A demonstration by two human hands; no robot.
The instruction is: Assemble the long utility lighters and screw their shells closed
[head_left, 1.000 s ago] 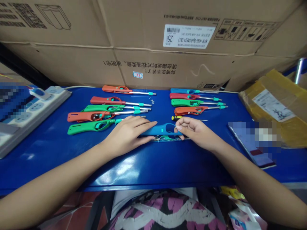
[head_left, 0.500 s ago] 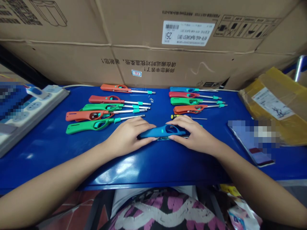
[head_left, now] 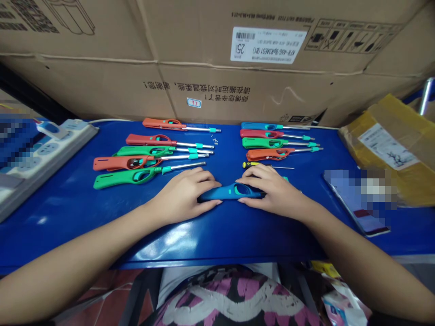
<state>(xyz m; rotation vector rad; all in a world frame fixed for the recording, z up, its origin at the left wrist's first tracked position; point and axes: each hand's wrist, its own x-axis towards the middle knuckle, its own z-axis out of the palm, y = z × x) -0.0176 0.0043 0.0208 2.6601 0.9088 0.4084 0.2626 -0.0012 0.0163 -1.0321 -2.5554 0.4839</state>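
Observation:
A blue long-nosed lighter [head_left: 231, 191] lies on the blue table [head_left: 102, 213] in front of me. My left hand [head_left: 185, 194] is closed round its left end, thumb below and fingers over the top. My right hand [head_left: 272, 190] covers its right part, fingers pressed down on the body and thumb underneath. The lighter's metal nozzle is hidden under my right hand. A small screwdriver with a yellow and black handle [head_left: 249, 165] lies just beyond my right hand.
Several red and green lighters [head_left: 149, 156] lie in a group at the left, several more lighters [head_left: 275, 142] at the right. A white power strip [head_left: 47, 149] sits far left. Cardboard boxes [head_left: 217, 59] wall the back. A yellow parcel [head_left: 390, 145] lies at the right.
The blue shell was tilted up over an inner part; now it sits flat and closed. My right hand moved from pinching the trigger loop to pressing over the right part.

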